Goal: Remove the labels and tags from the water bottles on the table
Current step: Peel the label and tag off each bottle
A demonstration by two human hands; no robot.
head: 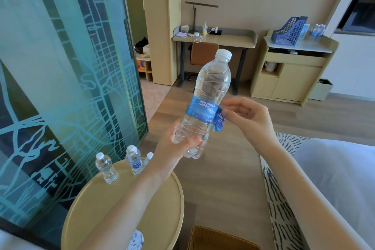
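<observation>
My left hand (174, 148) grips the lower part of a clear water bottle (211, 81) with a white cap, held up and tilted to the right. Its blue label (200, 110) wraps the middle, and a loose end of it (219, 121) sticks out to the right. My right hand (247, 115) pinches that loose end between thumb and fingers. On the round beige table (162, 219) at lower left stand a bare bottle (106, 167), a bottle with a blue label (135, 161) and the white cap of one more bottle (149, 157) behind my left forearm.
A frosted glass partition (60, 77) rises to the left of the table. A woven basket (219, 239) sits below on the floor. A bed with a patterned throw (334, 178) lies at right. A desk (215, 37), chair and cabinet stand far back.
</observation>
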